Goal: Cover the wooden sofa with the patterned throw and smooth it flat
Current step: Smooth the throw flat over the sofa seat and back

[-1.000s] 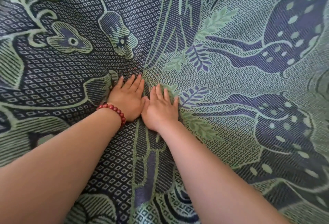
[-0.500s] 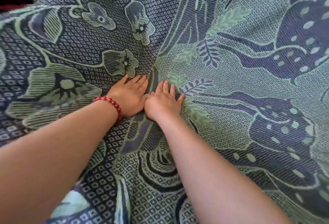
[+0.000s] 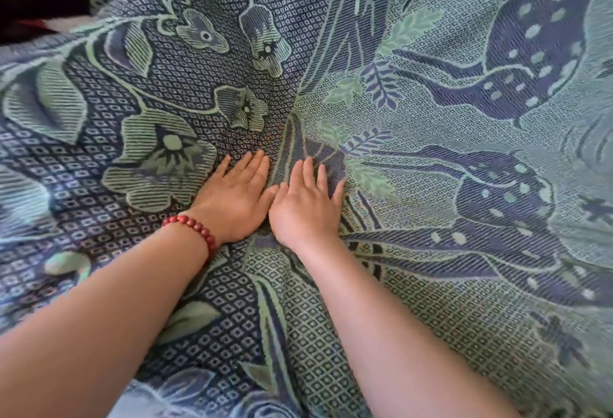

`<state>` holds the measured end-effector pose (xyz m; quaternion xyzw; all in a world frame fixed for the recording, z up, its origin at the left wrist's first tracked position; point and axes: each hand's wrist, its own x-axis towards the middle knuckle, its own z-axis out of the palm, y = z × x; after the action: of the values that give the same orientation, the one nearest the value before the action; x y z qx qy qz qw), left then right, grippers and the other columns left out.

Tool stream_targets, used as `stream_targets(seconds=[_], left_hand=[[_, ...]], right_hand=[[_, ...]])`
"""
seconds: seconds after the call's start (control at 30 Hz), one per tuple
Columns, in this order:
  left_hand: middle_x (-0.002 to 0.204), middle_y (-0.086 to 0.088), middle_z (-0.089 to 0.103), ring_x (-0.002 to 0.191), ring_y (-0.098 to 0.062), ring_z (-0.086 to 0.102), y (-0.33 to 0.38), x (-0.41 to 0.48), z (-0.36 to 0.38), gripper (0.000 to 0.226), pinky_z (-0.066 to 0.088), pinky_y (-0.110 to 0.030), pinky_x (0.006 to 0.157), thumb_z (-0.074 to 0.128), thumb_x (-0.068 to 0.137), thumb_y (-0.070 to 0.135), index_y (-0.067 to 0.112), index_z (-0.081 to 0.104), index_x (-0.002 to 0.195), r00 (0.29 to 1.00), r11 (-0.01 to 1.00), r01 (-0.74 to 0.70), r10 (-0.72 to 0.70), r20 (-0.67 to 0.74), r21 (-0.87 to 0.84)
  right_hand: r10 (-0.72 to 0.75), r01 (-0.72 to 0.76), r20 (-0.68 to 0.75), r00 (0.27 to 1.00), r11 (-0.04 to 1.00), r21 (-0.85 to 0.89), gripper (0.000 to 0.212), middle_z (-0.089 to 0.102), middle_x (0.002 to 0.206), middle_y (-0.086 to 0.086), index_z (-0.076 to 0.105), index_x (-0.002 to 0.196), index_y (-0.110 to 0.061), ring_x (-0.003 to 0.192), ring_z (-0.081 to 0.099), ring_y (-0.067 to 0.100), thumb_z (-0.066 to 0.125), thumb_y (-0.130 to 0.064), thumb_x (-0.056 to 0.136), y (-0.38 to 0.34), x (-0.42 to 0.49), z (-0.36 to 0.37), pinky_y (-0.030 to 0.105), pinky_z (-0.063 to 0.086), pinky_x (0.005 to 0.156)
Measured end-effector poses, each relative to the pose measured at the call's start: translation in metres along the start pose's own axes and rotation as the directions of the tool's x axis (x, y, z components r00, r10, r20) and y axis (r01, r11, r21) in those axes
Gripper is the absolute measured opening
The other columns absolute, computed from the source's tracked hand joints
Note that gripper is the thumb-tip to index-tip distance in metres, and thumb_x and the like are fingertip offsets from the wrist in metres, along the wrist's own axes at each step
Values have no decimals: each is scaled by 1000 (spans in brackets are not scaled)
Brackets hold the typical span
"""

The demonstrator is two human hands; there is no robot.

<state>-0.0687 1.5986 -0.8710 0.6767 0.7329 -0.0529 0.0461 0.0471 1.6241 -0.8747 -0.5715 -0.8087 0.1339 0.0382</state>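
Woven cloth in navy and pale green fills nearly my whole view: the patterned throw (image 3: 431, 152) lies spread beneath the camera. I take it the wooden sofa is under it, though no wood shows. I judge the throw thick, soft and fairly heavy for cloth, limp rather than stiff. Its coarse weave should grip a palm rather than slide, and nothing about it looks fragile. Flat palms are the way to work it; for a bigger shift I would pinch up a ridge or an edge. Most of its edges are out of view, so I cannot tell its long axis. What gives direction is a crease (image 3: 292, 125) running away from me, from between the hands toward the top and leaning a little right. The darker pattern lies on its left and the lighter on its right. The left hand (image 3: 237, 200) and right hand (image 3: 303, 205) press flat side by side, thumb sides meeting. Their fingers are straight, point along that crease and hold nothing. A red bead bracelet (image 3: 195, 228) circles the left wrist.
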Motion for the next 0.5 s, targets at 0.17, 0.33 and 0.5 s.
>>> stream_targets(seconds=[0.17,0.33,0.5], left_hand=[[160,0,-8,146,-13,-6,-1,-15,-17,64,-4,-40,118,8,98,45,12,-3,151,997,998,-56,56,57,5],[160,-2,-8,146,-15,-7,-1,-32,-5,63,-3,-41,118,7,98,44,11,-4,151,998,997,-50,48,42,57],[160,-2,-7,146,-16,-6,0,-36,-7,63,-3,-42,118,5,98,45,11,-5,151,998,996,-44,39,52,80]], right_hand=[[-31,31,14,999,999,17,57,-12,161,0,-3,153,-12,148,-10,20,13,-32,102,-8,-28,-5,51,-5,116],[-18,18,-3,1000,998,-67,58,-8,161,3,-2,153,-11,148,-9,22,10,-33,101,-11,-36,14,52,-7,116],[-14,15,4,1000,999,-48,57,-6,162,2,-1,153,-11,148,-8,22,12,-32,101,-12,-39,9,51,-6,117]])
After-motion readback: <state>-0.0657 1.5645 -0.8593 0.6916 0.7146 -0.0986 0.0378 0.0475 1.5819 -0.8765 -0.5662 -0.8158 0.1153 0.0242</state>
